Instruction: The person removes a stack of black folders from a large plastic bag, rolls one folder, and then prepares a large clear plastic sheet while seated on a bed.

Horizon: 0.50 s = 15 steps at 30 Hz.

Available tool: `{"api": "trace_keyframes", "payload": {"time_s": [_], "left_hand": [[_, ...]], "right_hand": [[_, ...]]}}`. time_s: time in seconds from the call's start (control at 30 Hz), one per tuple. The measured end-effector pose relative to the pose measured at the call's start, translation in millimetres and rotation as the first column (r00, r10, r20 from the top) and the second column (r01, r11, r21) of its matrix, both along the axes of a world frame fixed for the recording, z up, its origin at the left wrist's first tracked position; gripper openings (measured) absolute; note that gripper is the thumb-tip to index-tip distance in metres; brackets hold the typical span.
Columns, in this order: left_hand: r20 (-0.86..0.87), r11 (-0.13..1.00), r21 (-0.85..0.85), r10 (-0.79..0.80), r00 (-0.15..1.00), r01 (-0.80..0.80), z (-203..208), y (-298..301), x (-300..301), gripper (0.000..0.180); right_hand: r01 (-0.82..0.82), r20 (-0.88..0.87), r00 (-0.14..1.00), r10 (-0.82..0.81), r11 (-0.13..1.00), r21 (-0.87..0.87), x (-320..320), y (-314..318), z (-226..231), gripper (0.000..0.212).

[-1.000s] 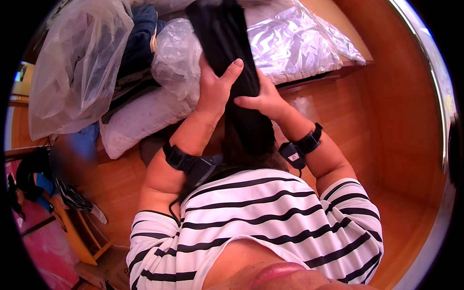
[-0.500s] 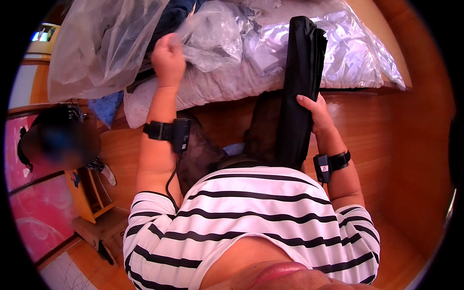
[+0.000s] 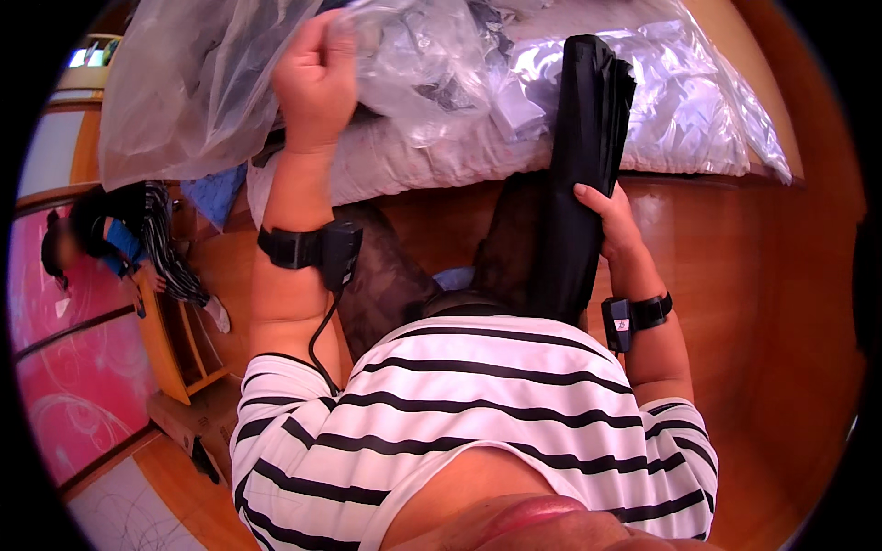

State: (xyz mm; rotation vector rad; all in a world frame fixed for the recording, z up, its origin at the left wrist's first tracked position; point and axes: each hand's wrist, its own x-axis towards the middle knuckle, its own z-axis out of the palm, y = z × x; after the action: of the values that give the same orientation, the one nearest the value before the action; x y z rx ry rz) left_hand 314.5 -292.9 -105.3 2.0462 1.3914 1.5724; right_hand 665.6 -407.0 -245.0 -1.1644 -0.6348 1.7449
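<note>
Raised over the edge of a quilted mattress (image 3: 395,165), my left hand (image 3: 317,78) is closed, pinching the edge of a crumpled clear plastic bag (image 3: 423,69). Dark cloth shows beneath and through the plastic. My right hand (image 3: 611,219) grips a long folded black bundle (image 3: 581,156) near its middle, thumb on top. That bundle stands lengthwise, its lower end by my lap and its upper end over the mattress. Its layers show along the right edge; what it is made of I cannot tell for sure.
Another large clear plastic bag (image 3: 184,101) hangs over the mattress at the left. Shiny clear wrapping (image 3: 680,110) covers the right part. A person (image 3: 124,234) bends beside a wooden frame (image 3: 179,340) on the left, near a cardboard box (image 3: 197,422).
My left hand has risen and moved slightly left, drawing the clear plastic up and spreading it over the dark cloth. My right hand keeps its hold on the black bundle.
</note>
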Motion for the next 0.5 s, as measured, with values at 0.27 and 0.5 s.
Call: {"api": "trace_keyframes", "payload": {"time_s": [0.27, 0.5], "left_hand": [[-0.782, 0.831, 0.503, 0.321, 0.535, 0.237, -23, 10, 62, 0.035], [-0.879, 0.983, -0.076, -0.144, 0.454, 0.166, -54, 59, 35, 0.039]], "right_hand": [[-0.032, 0.037, 0.999, 0.032, 0.999, 0.015, 1, 0, 1, 0.057], [-0.011, -0.005, 1.000, 0.011, 1.000, -0.016, 4, 1, -4, 0.058]]}}
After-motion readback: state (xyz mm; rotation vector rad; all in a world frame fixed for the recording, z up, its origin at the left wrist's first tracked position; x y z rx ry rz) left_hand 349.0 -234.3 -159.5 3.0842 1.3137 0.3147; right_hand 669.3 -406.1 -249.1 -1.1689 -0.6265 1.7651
